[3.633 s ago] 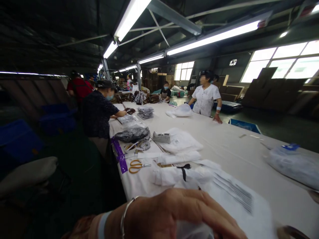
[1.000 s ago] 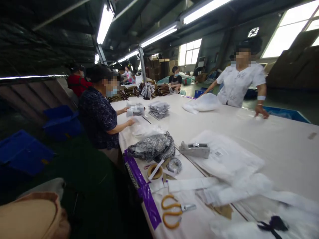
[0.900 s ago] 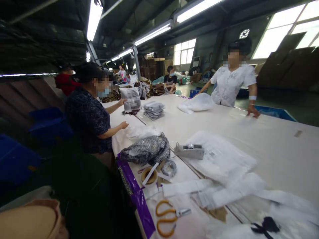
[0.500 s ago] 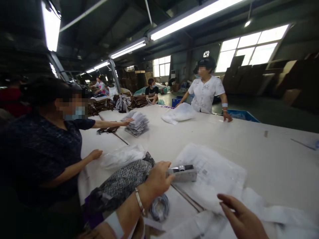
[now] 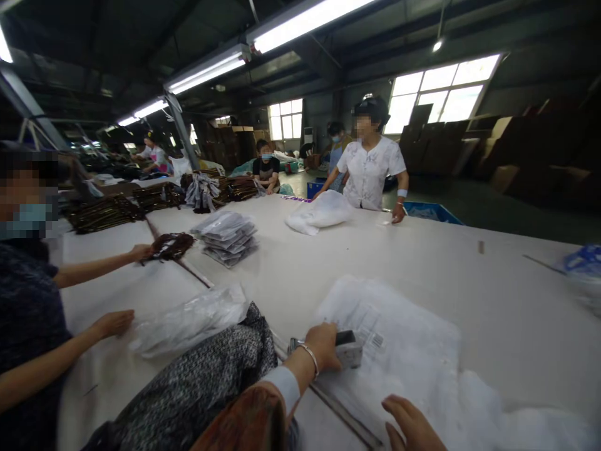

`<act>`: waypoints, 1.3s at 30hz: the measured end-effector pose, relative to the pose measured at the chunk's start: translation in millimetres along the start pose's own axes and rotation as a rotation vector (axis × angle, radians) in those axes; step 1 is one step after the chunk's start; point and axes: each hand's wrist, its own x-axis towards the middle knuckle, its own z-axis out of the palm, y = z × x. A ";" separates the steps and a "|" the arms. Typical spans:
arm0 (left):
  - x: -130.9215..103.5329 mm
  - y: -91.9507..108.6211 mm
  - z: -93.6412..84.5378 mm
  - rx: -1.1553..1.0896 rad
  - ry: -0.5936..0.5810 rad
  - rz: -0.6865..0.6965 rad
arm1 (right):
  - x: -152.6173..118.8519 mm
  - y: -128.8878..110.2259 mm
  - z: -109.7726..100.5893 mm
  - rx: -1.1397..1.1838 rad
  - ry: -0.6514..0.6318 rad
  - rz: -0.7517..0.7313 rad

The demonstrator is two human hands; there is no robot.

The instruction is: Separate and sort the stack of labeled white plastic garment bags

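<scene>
My left hand [image 5: 322, 346], with a bracelet at the wrist, is wrapped round a grey metal tool [image 5: 350, 351], perhaps a tape dispenser. The tool is over the left edge of a large white plastic bag [image 5: 399, 332] that lies on the white table [image 5: 493, 288]. Low in the view, near the bag's front part, is my right hand [image 5: 413, 426], its fingers apart and nothing seen in them. A black-and-white knitted fabric [image 5: 201, 376] lies left of my left forearm, beside a clear plastic bag [image 5: 192, 319].
At the left a person's hands [image 5: 115, 322] reach over the table, one at a brown bundle [image 5: 171, 246]. Packed bags [image 5: 225, 238] stand stacked behind. Another person [image 5: 373, 169] stands across the table by a white bag [image 5: 322, 212].
The view has turned right. My left hand now reaches further over the tool. The person at the left has moved a hand from the stacked bags to the brown bundle.
</scene>
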 end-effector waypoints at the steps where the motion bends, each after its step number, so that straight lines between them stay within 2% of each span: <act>1: 0.6 -1.0 0.9 0.007 0.014 0.005 | 2.2 -2.8 -1.0 -0.013 0.012 -0.005; 6: -2.6 -1.5 -4.5 0.031 0.050 0.034 | 14.5 -21.7 -10.9 -0.065 0.104 -0.031; 10: -10.3 -10.7 -19.5 -0.001 0.128 0.019 | 13.5 -19.6 -18.1 -0.049 0.146 -0.041; 13: -9.4 -27.9 -44.3 -0.045 0.212 -0.070 | 13.7 -8.7 -26.6 -0.010 0.133 0.014; 15: -1.6 -43.0 -66.7 -0.047 0.264 -0.143 | 20.8 -0.7 -33.1 0.033 0.103 0.110; 18: 19.2 -66.9 -99.9 0.011 0.311 -0.245 | 39.5 11.6 -38.6 0.110 0.057 0.316; 21: 43.0 -89.1 -117.5 0.105 0.299 -0.328 | 50.5 27.1 -31.6 0.116 0.088 0.468; 23: 56.4 -104.0 -115.7 0.158 0.264 -0.362 | 46.6 38.6 -20.6 0.083 0.143 0.519; 27: 75.2 -138.5 -91.0 0.184 0.158 -0.398 | 25.0 54.0 -1.7 0.022 0.206 0.583; 30: 83.3 -160.8 -77.7 0.152 0.091 -0.411 | 18.1 57.3 -0.4 0.028 0.206 0.632; 32: 83.2 -164.0 -77.0 0.134 0.058 -0.432 | 19.6 59.2 -2.7 0.063 0.197 0.685; 33: 80.7 -160.2 -77.7 0.149 0.071 -0.437 | 21.2 60.5 -3.8 0.076 0.196 0.713; 35: 71.8 -142.2 -75.9 0.223 0.201 -0.395 | 24.5 64.1 -5.7 0.086 0.197 0.772; 37: 61.5 -114.9 -63.6 0.276 0.400 -0.232 | 28.2 68.6 -7.2 0.096 0.169 0.848; 38: 57.6 -100.6 -52.8 0.237 0.455 -0.127 | 30.1 71.0 -7.9 0.109 0.142 0.891; 39: 55.0 -87.4 -39.6 0.164 0.438 -0.017 | 32.0 73.4 -8.7 0.127 0.107 0.935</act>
